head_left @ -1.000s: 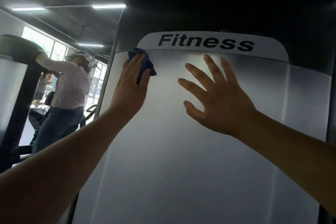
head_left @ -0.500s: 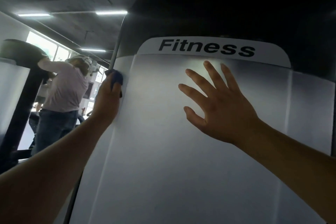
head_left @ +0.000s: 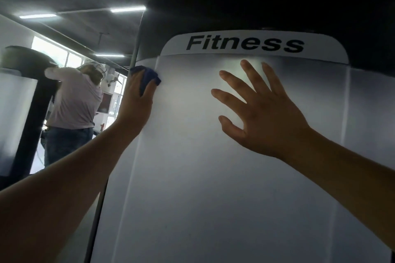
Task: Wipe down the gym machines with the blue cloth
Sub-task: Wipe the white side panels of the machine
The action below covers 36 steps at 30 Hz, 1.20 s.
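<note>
Gripping the blue cloth (head_left: 148,75) in curled fingers, the left hand (head_left: 136,98) is at the machine panel (head_left: 192,177)'s top-left edge, with the rest lying rightward under the right hand (head_left: 264,117)'s spread fingers.

Left hand (head_left: 136,96) presses the blue cloth (head_left: 147,74) against the machine panel (head_left: 203,177) below the Fitness label (head_left: 245,44); right hand (head_left: 263,111) spread flat beside it.

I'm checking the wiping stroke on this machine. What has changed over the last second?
The left hand, holding the blue cloth, swept left to the panel's left edge, then came back slightly up and right. The right hand stayed spread on the panel under the Fitness label; the cloth stayed in the left hand.
</note>
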Each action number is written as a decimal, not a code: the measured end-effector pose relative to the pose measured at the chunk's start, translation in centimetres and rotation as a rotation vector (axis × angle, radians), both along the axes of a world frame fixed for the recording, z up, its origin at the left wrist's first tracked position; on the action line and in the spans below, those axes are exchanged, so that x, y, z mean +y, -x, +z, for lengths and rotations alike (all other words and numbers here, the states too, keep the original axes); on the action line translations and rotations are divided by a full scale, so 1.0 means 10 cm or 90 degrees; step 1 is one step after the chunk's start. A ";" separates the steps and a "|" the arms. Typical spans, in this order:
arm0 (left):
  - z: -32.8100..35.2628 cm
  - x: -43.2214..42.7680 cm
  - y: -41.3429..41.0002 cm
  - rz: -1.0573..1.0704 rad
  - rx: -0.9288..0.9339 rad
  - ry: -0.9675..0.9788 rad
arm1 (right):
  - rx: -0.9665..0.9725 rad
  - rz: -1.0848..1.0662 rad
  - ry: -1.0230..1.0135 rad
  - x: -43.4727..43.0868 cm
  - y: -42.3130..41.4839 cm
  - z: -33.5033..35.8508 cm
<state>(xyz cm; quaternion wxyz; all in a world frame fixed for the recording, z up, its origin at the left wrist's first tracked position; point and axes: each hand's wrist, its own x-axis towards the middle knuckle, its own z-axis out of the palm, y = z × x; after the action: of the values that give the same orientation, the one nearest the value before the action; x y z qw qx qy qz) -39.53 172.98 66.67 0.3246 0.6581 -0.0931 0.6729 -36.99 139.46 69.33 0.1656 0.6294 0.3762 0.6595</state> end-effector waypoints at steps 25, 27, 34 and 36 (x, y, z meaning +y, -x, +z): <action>-0.22 0.26 -0.07 -0.023 0.036 0.054 | -0.009 0.004 0.006 0.01 0.00 -0.01; -0.24 0.27 -0.07 -0.047 0.035 0.018 | -0.009 0.003 0.002 0.01 0.00 -0.01; -0.34 0.56 -0.18 -0.063 0.079 0.193 | -0.010 0.026 -0.003 0.00 0.01 -0.03; -0.34 0.48 -0.16 -0.054 0.082 0.170 | -0.005 0.018 -0.003 0.01 0.01 -0.02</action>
<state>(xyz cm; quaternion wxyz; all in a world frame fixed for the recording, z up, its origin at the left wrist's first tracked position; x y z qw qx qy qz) -37.96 177.78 63.31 0.4427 0.6466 -0.0096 0.6212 -37.11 139.53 69.12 0.1566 0.6217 0.3828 0.6652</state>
